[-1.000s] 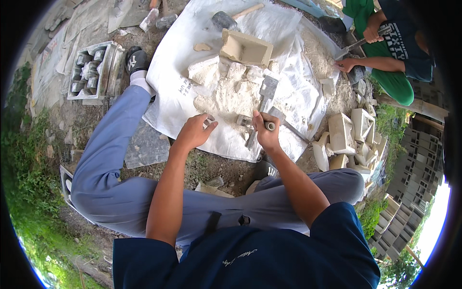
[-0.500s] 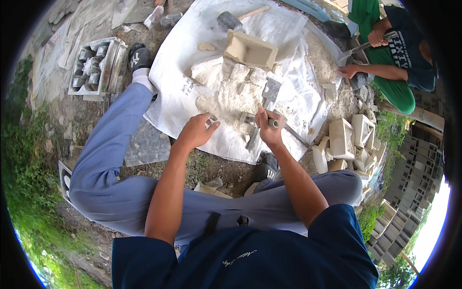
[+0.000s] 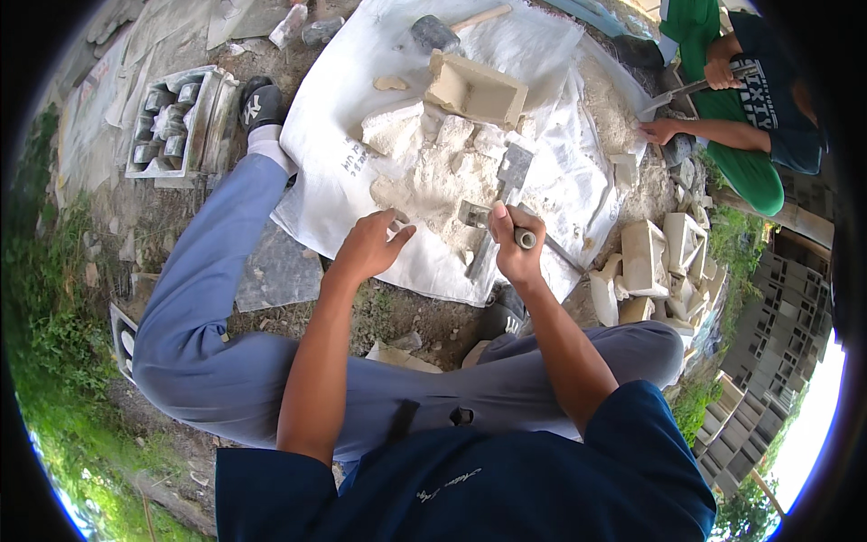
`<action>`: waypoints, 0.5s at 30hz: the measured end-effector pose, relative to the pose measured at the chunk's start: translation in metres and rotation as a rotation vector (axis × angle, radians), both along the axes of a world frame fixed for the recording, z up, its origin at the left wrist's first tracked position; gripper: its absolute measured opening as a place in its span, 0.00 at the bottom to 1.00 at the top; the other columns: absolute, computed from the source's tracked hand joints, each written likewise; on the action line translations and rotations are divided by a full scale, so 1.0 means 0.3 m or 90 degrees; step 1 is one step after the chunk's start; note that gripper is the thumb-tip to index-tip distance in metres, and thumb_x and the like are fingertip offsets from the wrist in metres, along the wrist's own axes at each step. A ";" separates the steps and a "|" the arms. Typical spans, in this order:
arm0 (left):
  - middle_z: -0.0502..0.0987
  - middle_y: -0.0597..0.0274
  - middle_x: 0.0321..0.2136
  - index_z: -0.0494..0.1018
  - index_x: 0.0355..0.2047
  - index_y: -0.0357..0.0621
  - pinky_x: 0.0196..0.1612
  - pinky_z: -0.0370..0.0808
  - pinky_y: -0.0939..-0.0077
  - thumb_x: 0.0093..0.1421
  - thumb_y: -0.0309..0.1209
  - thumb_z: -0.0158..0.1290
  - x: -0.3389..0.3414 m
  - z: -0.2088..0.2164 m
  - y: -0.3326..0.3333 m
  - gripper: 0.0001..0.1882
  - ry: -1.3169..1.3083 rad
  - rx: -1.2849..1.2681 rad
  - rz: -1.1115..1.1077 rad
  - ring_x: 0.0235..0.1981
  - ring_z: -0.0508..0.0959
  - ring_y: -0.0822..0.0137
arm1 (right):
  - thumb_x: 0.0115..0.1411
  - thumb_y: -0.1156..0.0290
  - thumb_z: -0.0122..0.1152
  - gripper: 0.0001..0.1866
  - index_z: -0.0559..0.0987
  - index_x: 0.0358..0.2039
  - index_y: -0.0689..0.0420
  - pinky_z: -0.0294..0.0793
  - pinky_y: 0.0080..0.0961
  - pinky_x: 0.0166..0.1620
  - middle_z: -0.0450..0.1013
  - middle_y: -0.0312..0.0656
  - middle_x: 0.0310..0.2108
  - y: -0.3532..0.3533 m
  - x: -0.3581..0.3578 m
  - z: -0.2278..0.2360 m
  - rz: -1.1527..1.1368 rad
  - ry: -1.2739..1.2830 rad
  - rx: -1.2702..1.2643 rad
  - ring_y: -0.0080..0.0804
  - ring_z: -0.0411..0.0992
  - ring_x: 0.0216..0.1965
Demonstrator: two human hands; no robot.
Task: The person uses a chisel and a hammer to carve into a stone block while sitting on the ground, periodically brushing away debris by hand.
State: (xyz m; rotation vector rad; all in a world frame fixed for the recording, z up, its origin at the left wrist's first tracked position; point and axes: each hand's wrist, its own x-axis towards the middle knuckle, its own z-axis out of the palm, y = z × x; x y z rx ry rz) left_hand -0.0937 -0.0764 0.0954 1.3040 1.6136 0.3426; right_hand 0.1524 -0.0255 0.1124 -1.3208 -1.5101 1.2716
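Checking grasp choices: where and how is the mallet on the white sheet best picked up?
Probably by the slim wooden handle, near its free end, coming from the right: the mallet lies with its bulky dark head to the left, handle slanting away right. A pale hollow block sits on the near side, likely hindering that approach.

pale bit (image 3: pixel 397 226) at bare left hand (image 3: pixel 367 246) too small to identify, grey cylindrical handle (image 3: pixel 526 238) partly hidden by bare right hand (image 3: pixel 515 260), navy shirt (image 3: pixel 470 497) cut off below
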 end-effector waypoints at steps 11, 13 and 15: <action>0.81 0.43 0.37 0.76 0.45 0.37 0.43 0.76 0.57 0.66 0.44 0.54 -0.018 -0.050 -0.014 0.20 0.006 0.004 0.003 0.37 0.82 0.48 | 0.71 0.63 0.54 0.26 0.64 0.17 0.63 0.53 0.28 0.23 0.56 0.34 0.14 -0.021 -0.043 0.005 0.035 -0.054 0.016 0.20 0.51 0.20; 0.81 0.43 0.37 0.76 0.45 0.37 0.43 0.76 0.57 0.66 0.44 0.54 0.014 -0.045 0.016 0.20 0.001 0.012 -0.017 0.37 0.82 0.48 | 0.71 0.62 0.55 0.27 0.63 0.16 0.62 0.52 0.29 0.23 0.55 0.33 0.14 0.008 0.009 -0.095 -0.032 -0.011 -0.015 0.19 0.50 0.21; 0.81 0.43 0.37 0.76 0.45 0.37 0.43 0.76 0.58 0.66 0.43 0.54 -0.006 -0.044 -0.001 0.20 -0.015 0.008 -0.009 0.37 0.82 0.48 | 0.71 0.62 0.55 0.27 0.63 0.16 0.62 0.52 0.28 0.23 0.55 0.33 0.14 -0.005 -0.031 -0.060 -0.046 -0.007 -0.033 0.19 0.50 0.21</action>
